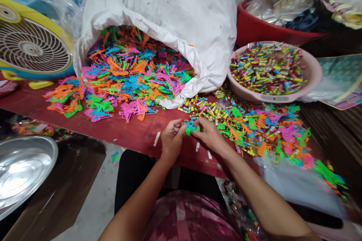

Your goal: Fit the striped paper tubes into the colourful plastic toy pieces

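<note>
The right hand (208, 131) pinches green and blue plastic pieces (191, 127) above the near edge of the red table (141, 131); the left hand (171, 137) is just beside it, its thumb and fingers drawn together by the pieces, though I can't tell whether they grip. Farther in from that edge a white sack (172, 5) lies open, bright loose shapes (132, 79) spilling onto the surface. Right of it, a pink basin (313, 71) holds small striped tubes (268, 69)
</note>
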Tool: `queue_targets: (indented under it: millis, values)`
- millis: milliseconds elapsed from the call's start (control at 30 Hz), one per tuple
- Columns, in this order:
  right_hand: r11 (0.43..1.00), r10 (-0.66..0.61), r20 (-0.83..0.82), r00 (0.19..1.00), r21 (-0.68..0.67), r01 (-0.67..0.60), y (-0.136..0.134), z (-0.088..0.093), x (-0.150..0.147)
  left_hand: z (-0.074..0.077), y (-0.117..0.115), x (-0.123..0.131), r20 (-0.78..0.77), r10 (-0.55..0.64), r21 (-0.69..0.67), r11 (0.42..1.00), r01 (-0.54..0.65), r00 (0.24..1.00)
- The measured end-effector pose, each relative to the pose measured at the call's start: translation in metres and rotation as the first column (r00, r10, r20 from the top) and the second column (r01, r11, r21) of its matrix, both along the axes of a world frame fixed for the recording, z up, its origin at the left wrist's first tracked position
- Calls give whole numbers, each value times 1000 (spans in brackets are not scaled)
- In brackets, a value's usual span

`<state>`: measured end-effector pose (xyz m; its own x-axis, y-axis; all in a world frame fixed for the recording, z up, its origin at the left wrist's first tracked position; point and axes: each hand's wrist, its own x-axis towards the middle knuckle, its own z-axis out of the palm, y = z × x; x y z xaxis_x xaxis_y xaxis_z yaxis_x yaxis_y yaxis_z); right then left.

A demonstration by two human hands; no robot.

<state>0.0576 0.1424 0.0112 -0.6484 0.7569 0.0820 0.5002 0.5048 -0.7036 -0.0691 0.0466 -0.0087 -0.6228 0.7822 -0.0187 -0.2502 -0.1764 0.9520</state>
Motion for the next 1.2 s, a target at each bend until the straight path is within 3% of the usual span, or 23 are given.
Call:
queue_targets:
  millis: [100, 200, 300, 367, 433, 500, 567, 633, 833, 1033, 1200]
  values:
    - [997, -60, -92, 994, -47, 56, -8, -3, 9, -1, -1, 0, -39, -16, -11, 1000, 16, 999]
    - [991, -100, -60, 993, -99, 94, -10, -1, 17, -2, 0, 1, -55, -22, 4, 1000, 22, 998]
    - [968, -123, -56, 991, -225, 107, -7, 3, 22, -3, 1, 2, -59, -9, 4, 1000, 9, 998]
    - [930, -203, -147, 968, -340, 143, -7, 9, 22, -4, 1, 2, -58, -12, 0, 1000, 12, 998]
    - [883, -344, -301, 889, -427, 197, -12, 16, 19, -4, 1, 2, -68, -24, -1, 1000, 24, 997]
    - [855, -462, -468, 753, -462, 237, -20, 23, 12, -3, 1, 3, -95, -40, -9, 999, 39, 995]
    - [853, -502, -586, 636, -460, 249, -31, 26, 3, -2, 1, 3, -134, -58, -20, 998, 55, 989]
    - [855, -504, -629, 592, -460, 239, -41, 26, -6, -2, 0, 4, -168, -77, -21, 997, 75, 983]
    - [868, -479, -603, 637, -434, 242, -55, 14, -16, -5, 0, 4, -154, -111, 10, 993, 114, 982]
    - [883, -403, -498, 768, -431, 184, -57, 12, -10, -12, 1, 3, -230, -63, -1, 998, 64, 971]
    - [904, -401, -428, 810, -326, 275, -55, 11, -2, -12, -1, 3, -303, -63, -17, 998, 61, 951]
